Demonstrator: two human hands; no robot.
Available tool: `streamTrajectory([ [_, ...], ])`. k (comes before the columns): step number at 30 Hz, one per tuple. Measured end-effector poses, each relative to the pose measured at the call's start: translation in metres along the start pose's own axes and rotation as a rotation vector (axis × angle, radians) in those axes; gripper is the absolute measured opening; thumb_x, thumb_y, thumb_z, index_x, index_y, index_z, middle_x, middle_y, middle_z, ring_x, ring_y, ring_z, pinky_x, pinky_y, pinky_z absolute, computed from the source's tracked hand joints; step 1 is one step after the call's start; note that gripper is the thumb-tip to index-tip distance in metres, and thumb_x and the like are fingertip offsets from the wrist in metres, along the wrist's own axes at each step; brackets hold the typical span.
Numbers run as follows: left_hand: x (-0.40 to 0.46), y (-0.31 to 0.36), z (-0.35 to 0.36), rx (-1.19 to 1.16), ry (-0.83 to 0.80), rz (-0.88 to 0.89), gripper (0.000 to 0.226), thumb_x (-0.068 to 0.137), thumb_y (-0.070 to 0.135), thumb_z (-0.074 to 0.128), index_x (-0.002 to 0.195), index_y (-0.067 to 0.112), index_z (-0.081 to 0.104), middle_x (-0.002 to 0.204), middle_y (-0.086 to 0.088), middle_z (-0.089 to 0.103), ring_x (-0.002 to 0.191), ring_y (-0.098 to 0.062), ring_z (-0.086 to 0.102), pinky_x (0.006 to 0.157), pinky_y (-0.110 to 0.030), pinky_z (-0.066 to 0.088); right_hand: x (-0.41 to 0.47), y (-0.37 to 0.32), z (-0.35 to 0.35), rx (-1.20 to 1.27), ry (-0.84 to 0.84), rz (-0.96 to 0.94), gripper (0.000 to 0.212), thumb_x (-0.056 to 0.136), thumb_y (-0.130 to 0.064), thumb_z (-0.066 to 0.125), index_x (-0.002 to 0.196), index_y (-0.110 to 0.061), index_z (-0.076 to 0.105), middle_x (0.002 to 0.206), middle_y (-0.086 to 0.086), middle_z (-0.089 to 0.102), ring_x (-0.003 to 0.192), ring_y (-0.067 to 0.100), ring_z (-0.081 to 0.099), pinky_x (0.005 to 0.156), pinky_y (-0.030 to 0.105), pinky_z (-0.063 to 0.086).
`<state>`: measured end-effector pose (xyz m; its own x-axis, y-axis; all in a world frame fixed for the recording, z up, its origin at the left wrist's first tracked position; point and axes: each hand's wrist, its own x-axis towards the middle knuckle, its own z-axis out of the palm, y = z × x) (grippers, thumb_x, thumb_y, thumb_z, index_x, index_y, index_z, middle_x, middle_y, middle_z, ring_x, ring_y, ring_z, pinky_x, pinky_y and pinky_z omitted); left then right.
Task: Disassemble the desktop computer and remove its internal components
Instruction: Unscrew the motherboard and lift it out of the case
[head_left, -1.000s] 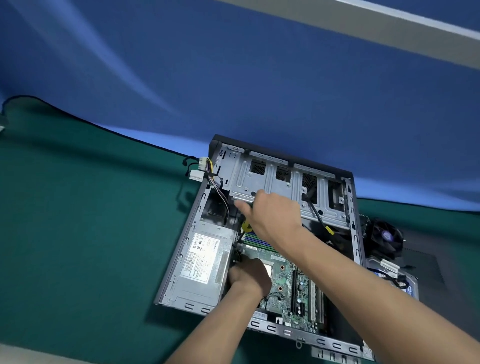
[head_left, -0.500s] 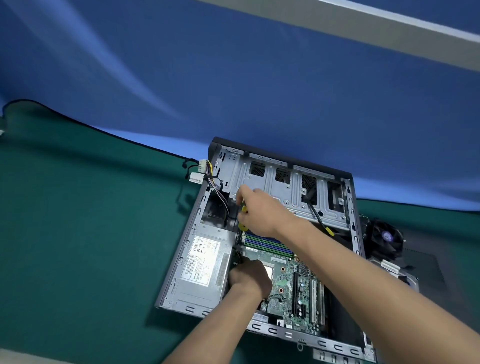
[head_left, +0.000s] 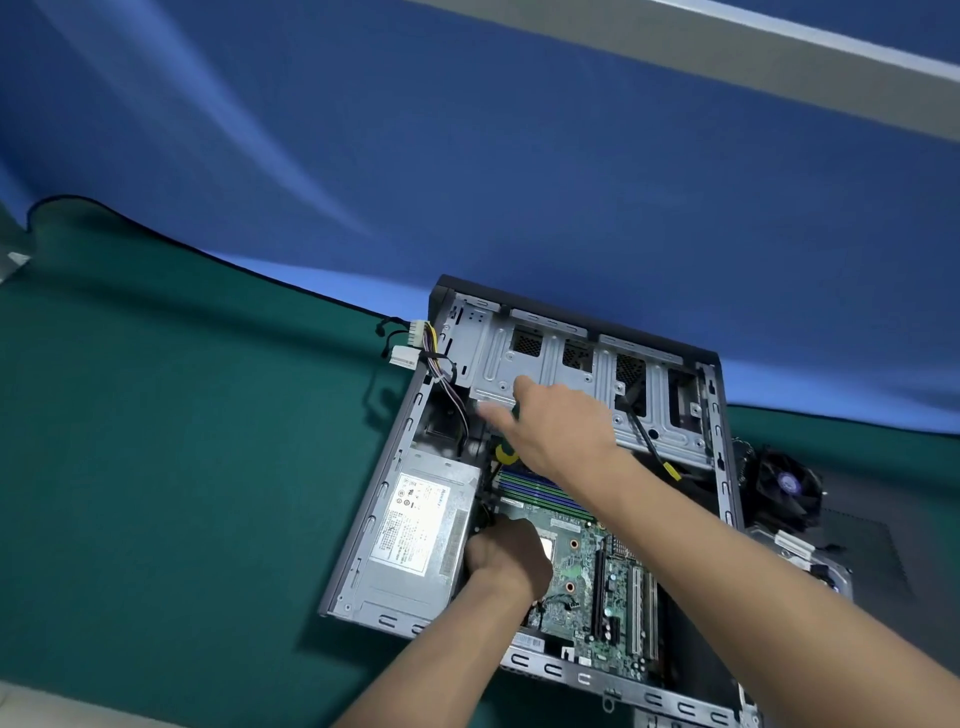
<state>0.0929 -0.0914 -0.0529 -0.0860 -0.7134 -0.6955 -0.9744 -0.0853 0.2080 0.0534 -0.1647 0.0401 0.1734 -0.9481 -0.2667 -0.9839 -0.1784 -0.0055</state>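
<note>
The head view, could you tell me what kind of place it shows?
Probably a repair or teardown bench: an opened computer case on a green mat, a removed fan beside it, and a blue backdrop.

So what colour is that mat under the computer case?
Dark green mat, seen best in the head view, lying under the grey computer case.

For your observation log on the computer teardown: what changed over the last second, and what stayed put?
The right hand drew toward the power supply side, then reached up again, fingers spread against the drive cage; a yellow-handled tool shows beneath it. The left hand kept its grip beside the power supply. The case and motherboard stayed put.
</note>
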Motion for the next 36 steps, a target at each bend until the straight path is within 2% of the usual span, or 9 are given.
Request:
streamTrajectory([
  [3, 0.000, 0.001, -0.001, -0.012, 0.014, 0.012, 0.030, 0.095, 0.021, 0.042, 0.118, 0.006, 0.055, 0.124, -0.007, 0.055, 0.107, -0.021, 0.059, 0.073, -0.028, 0.043, 0.001, -0.003, 0.001, 0.189, -0.065, -0.082, 0.023, 0.096, -0.026, 0.043, 0.110, -0.010, 0.051, 0.109, 0.012, 0.056, 0.094, 0.034, 0.056, 0.072, 0.033, 0.038],
  [5, 0.000, 0.002, 0.000, -0.027, 0.037, 0.025, 0.030, 0.095, 0.022, 0.042, 0.119, 0.008, 0.054, 0.129, -0.009, 0.050, 0.108, -0.023, 0.058, 0.075, -0.029, 0.044, 0.001, -0.006, 0.000, 0.215, -0.093, -0.100, 0.028, 0.094, -0.027, 0.047, 0.116, -0.010, 0.047, 0.114, 0.010, 0.050, 0.100, 0.035, 0.055, 0.074, 0.034, 0.037],
  [11, 0.001, 0.001, 0.000, -0.081, 0.051, 0.026, 0.028, 0.093, 0.021, 0.043, 0.115, 0.009, 0.055, 0.134, -0.011, 0.049, 0.103, -0.023, 0.060, 0.070, -0.029, 0.043, 0.005, -0.010, -0.001, 0.147, -0.103, -0.071, 0.028, 0.094, -0.020, 0.046, 0.118, -0.006, 0.045, 0.115, 0.013, 0.045, 0.100, 0.038, 0.053, 0.070, 0.035, 0.034],
  [15, 0.002, 0.000, -0.002, -0.073, 0.051, 0.000, 0.033, 0.093, 0.019, 0.044, 0.122, 0.007, 0.054, 0.144, -0.015, 0.038, 0.106, -0.023, 0.060, 0.074, -0.029, 0.046, 0.006, -0.007, -0.004, 0.077, -0.109, -0.028, 0.033, 0.099, -0.030, 0.041, 0.122, -0.006, 0.044, 0.118, 0.015, 0.049, 0.101, 0.038, 0.055, 0.072, 0.036, 0.036],
  [17, 0.002, 0.001, -0.003, -0.055, 0.056, -0.006, 0.036, 0.093, 0.021, 0.045, 0.124, 0.005, 0.052, 0.150, -0.017, 0.027, 0.110, -0.024, 0.058, 0.076, -0.030, 0.046, 0.006, -0.004, -0.002, 0.112, -0.063, -0.034, 0.028, 0.098, -0.019, 0.039, 0.123, -0.007, 0.042, 0.119, 0.015, 0.047, 0.092, 0.038, 0.055, 0.070, 0.037, 0.038],
  [19, 0.003, 0.001, -0.003, -0.039, 0.063, -0.020, 0.033, 0.093, 0.022, 0.046, 0.120, 0.005, 0.055, 0.143, -0.017, 0.038, 0.106, -0.024, 0.059, 0.068, -0.028, 0.044, 0.005, -0.003, -0.003, 0.187, -0.071, -0.067, 0.031, 0.093, -0.011, 0.046, 0.123, -0.010, 0.040, 0.121, 0.013, 0.041, 0.088, 0.036, 0.051, 0.071, 0.038, 0.040],
  [24, 0.007, 0.001, -0.002, -0.012, 0.090, -0.049, 0.035, 0.095, 0.024, 0.045, 0.123, 0.003, 0.052, 0.142, -0.016, 0.039, 0.102, -0.022, 0.061, 0.055, -0.025, 0.040, 0.003, -0.004, 0.000, 0.204, 0.011, -0.080, 0.026, 0.099, -0.030, 0.039, 0.109, -0.010, 0.051, 0.106, 0.009, 0.055, 0.091, 0.035, 0.058, 0.070, 0.035, 0.040],
  [28, 0.007, 0.000, -0.005, -0.024, 0.085, -0.076, 0.038, 0.095, 0.021, 0.044, 0.128, 0.001, 0.046, 0.125, -0.010, 0.057, 0.105, -0.021, 0.061, 0.063, -0.027, 0.043, 0.002, -0.005, 0.002, 0.222, 0.001, -0.076, 0.030, 0.092, -0.029, 0.049, 0.117, -0.012, 0.044, 0.113, 0.006, 0.046, 0.090, 0.033, 0.053, 0.070, 0.034, 0.038],
  [36, 0.009, -0.002, -0.005, -0.080, 0.055, -0.070, 0.030, 0.094, 0.021, 0.044, 0.119, 0.008, 0.055, 0.125, -0.009, 0.058, 0.109, -0.023, 0.059, 0.072, -0.030, 0.047, 0.003, -0.006, 0.000, 0.201, 0.002, -0.179, 0.037, 0.094, -0.036, 0.043, 0.126, -0.018, 0.043, 0.125, 0.002, 0.052, 0.102, 0.030, 0.056, 0.076, 0.035, 0.038],
])
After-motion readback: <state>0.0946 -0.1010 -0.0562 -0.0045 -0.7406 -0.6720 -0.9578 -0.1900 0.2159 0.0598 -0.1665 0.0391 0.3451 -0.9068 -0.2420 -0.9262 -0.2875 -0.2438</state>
